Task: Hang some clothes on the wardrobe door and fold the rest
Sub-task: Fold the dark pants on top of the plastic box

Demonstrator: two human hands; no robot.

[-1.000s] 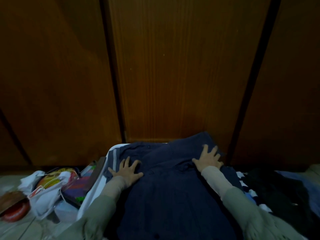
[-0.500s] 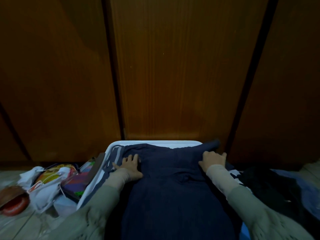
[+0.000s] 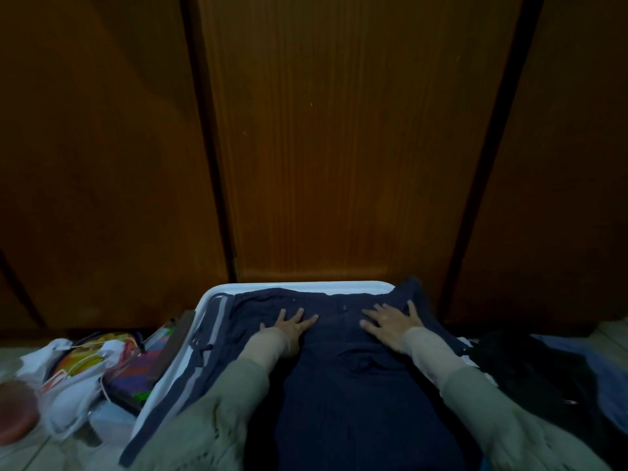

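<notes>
- Navy garment (image 3: 339, 385) lies spread over a white tray (image 3: 299, 286) at the foot of the wardrobe door (image 3: 339, 147).
- Left hand (image 3: 289, 329) and right hand (image 3: 390, 322) press flat on it, fingers straight and spread, released.
- Dark clothes (image 3: 530, 368) are heaped at the right.

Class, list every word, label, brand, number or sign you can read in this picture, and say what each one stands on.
No text can be read.
Colourful packaging inside the white plastic bag: printed shapes only, too blurred to read.
Multicoloured flat item beside the white tray: a pattern, no legible words.
Navy garment under the left hand and right hand: no label readable.
</notes>
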